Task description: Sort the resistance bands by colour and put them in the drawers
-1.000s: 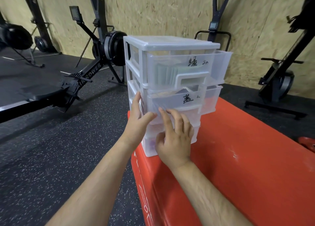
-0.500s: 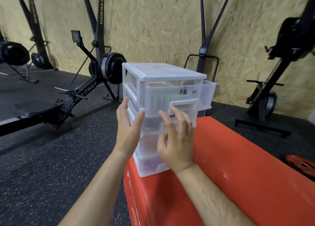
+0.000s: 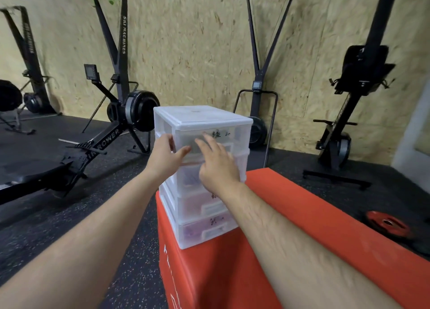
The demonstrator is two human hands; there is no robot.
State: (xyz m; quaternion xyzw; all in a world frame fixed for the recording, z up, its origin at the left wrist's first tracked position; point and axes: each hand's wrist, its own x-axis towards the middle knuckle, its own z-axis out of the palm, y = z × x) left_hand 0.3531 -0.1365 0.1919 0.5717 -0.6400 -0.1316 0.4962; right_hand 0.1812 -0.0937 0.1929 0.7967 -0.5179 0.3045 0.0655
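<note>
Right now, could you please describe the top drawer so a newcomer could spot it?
A clear plastic drawer unit stands on the red padded box. The top drawer sits directly under its lid. Unlike the drawers below, the right hand touches its front.

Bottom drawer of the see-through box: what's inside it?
Through the cloudy front of the bottom drawer, purple stuff shows faintly, probably bands. The plastic blurs it, so how many there are cannot be told.
</note>
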